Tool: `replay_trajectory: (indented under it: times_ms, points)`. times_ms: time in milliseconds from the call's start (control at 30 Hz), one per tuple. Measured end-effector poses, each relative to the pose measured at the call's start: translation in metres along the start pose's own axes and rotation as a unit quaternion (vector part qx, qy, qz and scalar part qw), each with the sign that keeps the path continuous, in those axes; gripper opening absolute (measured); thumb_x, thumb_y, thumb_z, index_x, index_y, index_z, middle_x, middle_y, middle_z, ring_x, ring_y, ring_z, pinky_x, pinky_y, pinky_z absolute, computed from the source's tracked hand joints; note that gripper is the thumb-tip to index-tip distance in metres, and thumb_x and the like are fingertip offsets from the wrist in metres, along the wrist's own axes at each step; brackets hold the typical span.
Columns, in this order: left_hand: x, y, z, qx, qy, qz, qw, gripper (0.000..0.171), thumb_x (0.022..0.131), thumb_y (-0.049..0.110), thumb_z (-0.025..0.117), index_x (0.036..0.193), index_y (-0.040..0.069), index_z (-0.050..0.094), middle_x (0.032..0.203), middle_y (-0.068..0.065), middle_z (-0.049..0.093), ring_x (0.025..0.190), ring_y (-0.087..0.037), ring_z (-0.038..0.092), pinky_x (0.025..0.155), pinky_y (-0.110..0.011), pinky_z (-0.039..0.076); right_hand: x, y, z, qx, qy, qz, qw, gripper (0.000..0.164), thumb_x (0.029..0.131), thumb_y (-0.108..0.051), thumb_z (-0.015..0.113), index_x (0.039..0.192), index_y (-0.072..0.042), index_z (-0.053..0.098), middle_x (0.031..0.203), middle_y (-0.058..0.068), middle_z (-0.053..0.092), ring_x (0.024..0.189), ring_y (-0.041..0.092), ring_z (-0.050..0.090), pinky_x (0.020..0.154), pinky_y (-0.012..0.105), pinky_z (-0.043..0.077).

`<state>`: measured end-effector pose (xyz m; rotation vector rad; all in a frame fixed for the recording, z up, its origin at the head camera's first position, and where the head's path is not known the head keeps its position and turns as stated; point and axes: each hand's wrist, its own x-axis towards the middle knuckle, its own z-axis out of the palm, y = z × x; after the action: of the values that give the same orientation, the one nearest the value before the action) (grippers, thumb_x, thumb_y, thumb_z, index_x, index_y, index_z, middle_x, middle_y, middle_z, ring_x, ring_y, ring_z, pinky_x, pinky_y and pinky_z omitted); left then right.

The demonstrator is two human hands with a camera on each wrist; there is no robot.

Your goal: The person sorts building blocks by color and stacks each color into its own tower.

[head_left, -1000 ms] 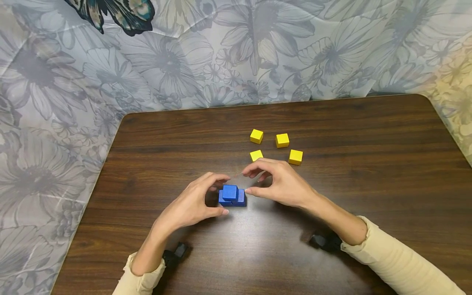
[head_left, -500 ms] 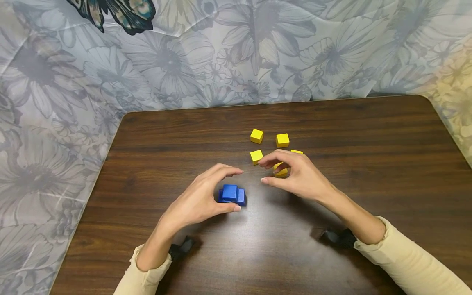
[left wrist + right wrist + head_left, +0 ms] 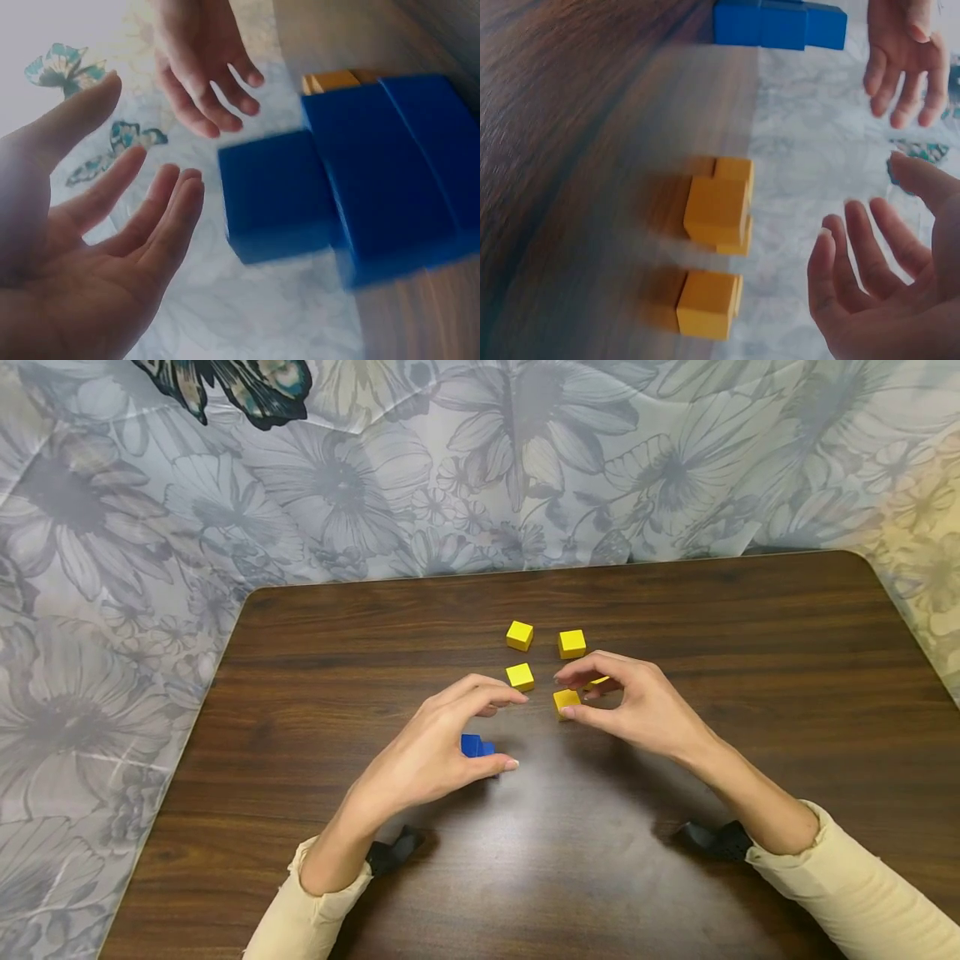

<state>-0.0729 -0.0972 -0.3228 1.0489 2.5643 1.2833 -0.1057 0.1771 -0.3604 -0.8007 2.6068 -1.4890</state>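
Note:
Blue blocks form a small stack, one on top of two, partly hidden behind my left hand in the head view. That hand is held above the stack with fingers and thumb spread, holding nothing; the left wrist view shows it apart from the top blue block. My right hand hovers over the nearest yellow cube, thumb and fingers apart. The right wrist view shows a gap between those fingers and the yellow cubes. Another yellow cube is mostly covered by the right hand.
Further yellow cubes lie loose toward the back: one back left, one back right, one in front. Everything rests on a dark wooden table. A floral cloth hangs behind the table's far edge.
My right hand has moved right and away from the blue stack to the yellow cubes. My left hand has shifted right and forward, now covering part of the stack. The blocks stay put.

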Motion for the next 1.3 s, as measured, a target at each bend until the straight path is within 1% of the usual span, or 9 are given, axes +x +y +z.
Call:
replay_trajectory:
  times_ms: [100, 267, 433, 567, 767, 967, 1067, 1167, 1300]
  points:
    - [0.006, 0.005, 0.004, -0.014, 0.008, 0.014, 0.9998, 0.059, 0.078, 0.016, 0.087, 0.130, 0.016, 0.059, 0.126, 0.006, 0.057, 0.109, -0.010, 0.062, 0.095, -0.026, 0.051, -0.001, 0.002, -0.005, -0.001, 0.007, -0.003, 1.000, 0.037, 0.078, -0.005, 0.085, 0.111, -0.013, 0.069, 0.106, -0.008, 0.069, 0.097, 0.021, 0.066, 0.079, 0.025, 0.056]
    - [0.014, 0.012, 0.015, -0.025, 0.022, 0.010, 0.9994, 0.061, 0.080, 0.011, 0.085, 0.134, 0.013, 0.055, 0.125, 0.004, 0.057, 0.111, -0.009, 0.060, 0.094, -0.021, 0.050, -0.003, 0.006, -0.010, -0.008, 0.012, 0.002, 1.000, 0.039, 0.078, -0.003, 0.084, 0.111, -0.016, 0.069, 0.106, -0.009, 0.068, 0.099, 0.018, 0.065, 0.080, 0.024, 0.056]
    - [0.018, 0.016, 0.027, -0.033, 0.047, -0.009, 0.9983, 0.062, 0.079, 0.009, 0.084, 0.134, 0.013, 0.055, 0.127, 0.003, 0.057, 0.113, -0.009, 0.058, 0.093, -0.020, 0.050, -0.005, 0.010, -0.012, -0.018, 0.010, 0.012, 1.000, 0.037, 0.079, -0.008, 0.084, 0.112, -0.017, 0.069, 0.106, -0.008, 0.068, 0.099, 0.016, 0.064, 0.080, 0.024, 0.055]
    - [0.021, 0.019, 0.037, -0.016, 0.063, -0.028, 0.9975, 0.059, 0.080, 0.011, 0.084, 0.132, 0.015, 0.057, 0.127, 0.004, 0.057, 0.108, -0.009, 0.056, 0.091, -0.021, 0.050, -0.007, 0.013, -0.013, -0.026, 0.010, 0.017, 0.999, 0.036, 0.079, -0.008, 0.084, 0.112, -0.012, 0.069, 0.107, -0.003, 0.069, 0.096, 0.019, 0.065, 0.080, 0.023, 0.054]
    - [0.026, 0.021, 0.054, 0.000, 0.058, -0.070, 0.9959, 0.060, 0.082, 0.017, 0.083, 0.135, 0.017, 0.055, 0.132, 0.007, 0.053, 0.115, -0.009, 0.052, 0.096, -0.027, 0.047, -0.011, 0.019, -0.017, -0.033, 0.017, 0.028, 0.999, 0.039, 0.077, -0.003, 0.084, 0.113, -0.008, 0.069, 0.109, 0.002, 0.069, 0.090, 0.023, 0.066, 0.079, 0.021, 0.054]
    - [0.033, 0.021, 0.070, 0.013, 0.054, -0.114, 0.9920, 0.069, 0.085, 0.019, 0.081, 0.144, 0.015, 0.046, 0.138, 0.002, 0.051, 0.123, -0.015, 0.052, 0.101, -0.030, 0.046, -0.014, 0.025, -0.020, -0.037, 0.016, 0.035, 0.999, 0.040, 0.077, -0.003, 0.084, 0.113, -0.008, 0.069, 0.110, 0.005, 0.070, 0.091, 0.024, 0.067, 0.078, 0.019, 0.054]
    - [0.036, 0.018, 0.077, 0.020, 0.059, -0.130, 0.9895, 0.070, 0.085, 0.020, 0.081, 0.145, 0.014, 0.046, 0.137, 0.001, 0.051, 0.123, -0.017, 0.053, 0.100, -0.030, 0.047, -0.015, 0.027, -0.020, -0.037, 0.017, 0.038, 0.998, 0.039, 0.077, -0.004, 0.085, 0.113, -0.009, 0.069, 0.110, 0.004, 0.070, 0.092, 0.022, 0.067, 0.078, 0.019, 0.054]
    - [0.038, 0.015, 0.083, 0.034, 0.066, -0.136, 0.9879, 0.068, 0.085, 0.021, 0.081, 0.144, 0.013, 0.047, 0.137, 0.000, 0.051, 0.122, -0.017, 0.052, 0.100, -0.031, 0.047, -0.015, 0.029, -0.019, -0.037, 0.017, 0.040, 0.998, 0.039, 0.077, -0.004, 0.085, 0.113, -0.010, 0.069, 0.110, 0.004, 0.070, 0.091, 0.021, 0.067, 0.078, 0.018, 0.054]
    - [0.037, 0.011, 0.091, 0.045, 0.074, -0.138, 0.9867, 0.064, 0.087, 0.020, 0.078, 0.143, 0.011, 0.048, 0.139, -0.003, 0.049, 0.128, -0.017, 0.047, 0.106, -0.032, 0.043, -0.015, 0.031, -0.017, -0.037, 0.011, 0.040, 0.998, 0.038, 0.078, -0.004, 0.084, 0.113, -0.009, 0.069, 0.109, 0.004, 0.070, 0.088, 0.020, 0.067, 0.078, 0.019, 0.054]
